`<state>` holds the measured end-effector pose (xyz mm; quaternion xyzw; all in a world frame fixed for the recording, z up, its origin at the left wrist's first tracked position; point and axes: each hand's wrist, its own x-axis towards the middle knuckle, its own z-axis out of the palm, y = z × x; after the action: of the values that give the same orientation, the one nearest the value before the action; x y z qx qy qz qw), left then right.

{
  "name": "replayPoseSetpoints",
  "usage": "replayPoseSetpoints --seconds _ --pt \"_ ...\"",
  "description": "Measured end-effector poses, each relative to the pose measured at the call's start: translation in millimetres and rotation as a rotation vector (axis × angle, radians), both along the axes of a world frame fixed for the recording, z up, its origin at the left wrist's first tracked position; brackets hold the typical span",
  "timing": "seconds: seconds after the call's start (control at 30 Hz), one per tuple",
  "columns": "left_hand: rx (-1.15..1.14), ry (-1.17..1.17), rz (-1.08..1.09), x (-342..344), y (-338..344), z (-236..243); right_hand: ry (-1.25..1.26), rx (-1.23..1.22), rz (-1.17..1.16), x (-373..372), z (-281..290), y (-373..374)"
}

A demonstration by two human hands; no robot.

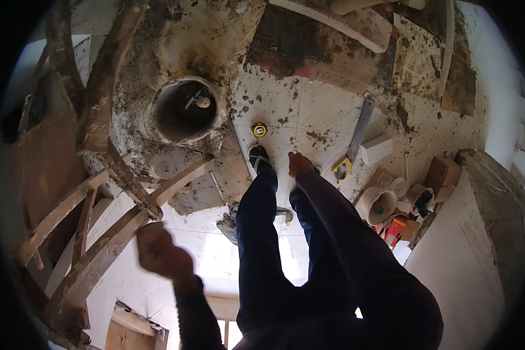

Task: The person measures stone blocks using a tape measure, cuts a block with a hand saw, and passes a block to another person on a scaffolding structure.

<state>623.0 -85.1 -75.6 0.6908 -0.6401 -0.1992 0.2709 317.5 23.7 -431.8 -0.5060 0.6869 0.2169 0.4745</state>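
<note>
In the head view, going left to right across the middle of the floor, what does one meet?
Muddy wooden frame → round pipe opening → yellow tape measure → right hand → long level → white block → stacked buckets → cardboard box. The left hand hangs lower, beside the frame.

The right hand (299,164) is stretched down over the dirty tiled floor (286,111), near a yellow tape measure (259,130) and a metal square (356,140); the left hand (160,251) is raised beside a wooden frame (99,245); a round pipe opening (184,111) is seen beyond.
</note>
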Motion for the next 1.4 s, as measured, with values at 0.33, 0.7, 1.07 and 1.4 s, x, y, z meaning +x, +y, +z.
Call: replayPoseSetpoints --seconds 0.33,0.7,1.07,1.4 --pt "1.363 0.312 -0.719 -164 223 -262 0.016 -0.831 0.326 79 -193 -51" --pt "1.291 0.236 -0.705 -164 231 -278 0.046 -0.421 -0.407 -12 -184 28" --pt "1.200 0.048 -0.917 -151 281 -290 0.322 -0.404 -1.320 -201 -4 381" --pt "1.565 -0.037 -0.664 -142 235 -262 0.763 -0.142 -1.307 -292 10 521"
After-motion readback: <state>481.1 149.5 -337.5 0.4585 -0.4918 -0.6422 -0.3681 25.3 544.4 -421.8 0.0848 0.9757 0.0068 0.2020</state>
